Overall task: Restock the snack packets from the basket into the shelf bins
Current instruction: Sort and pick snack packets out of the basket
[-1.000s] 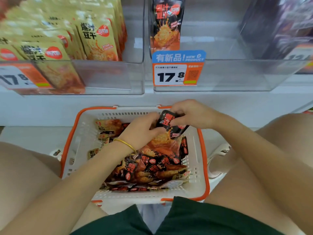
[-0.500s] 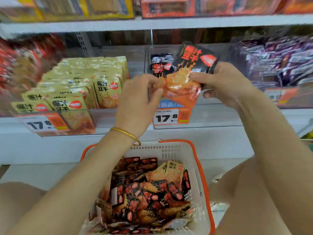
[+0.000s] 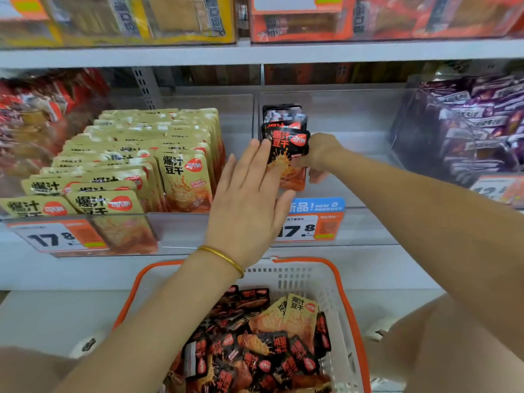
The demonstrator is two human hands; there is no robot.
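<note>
Packet [image 3: 286, 154] stands upright to join the row in the bin [image 3: 354, 117], right hand [image 3: 321, 156] gripping it, flat fingers [image 3: 255, 160] of the left hand [image 3: 246, 199] steadying.

Shop, snack aisle. White shelf [image 3: 255, 53] spans upper frame, boxed goods [image 3: 312, 24] stacked above it. Clear plastic bins [image 3: 175, 231] hold identical packs in rows: yellow packets [image 3: 184, 177] centre left, purple packets [image 3: 479, 109] at right. Price tag [image 3: 54, 238] reading "17.8" on bin front, lower left; second price tag [image 3: 307, 226] at centre under blue "NEW PRODUCT" header [image 3: 317, 205]. Orange-rimmed shopping basket [image 3: 292, 276] at bottom, full of packs.
</note>
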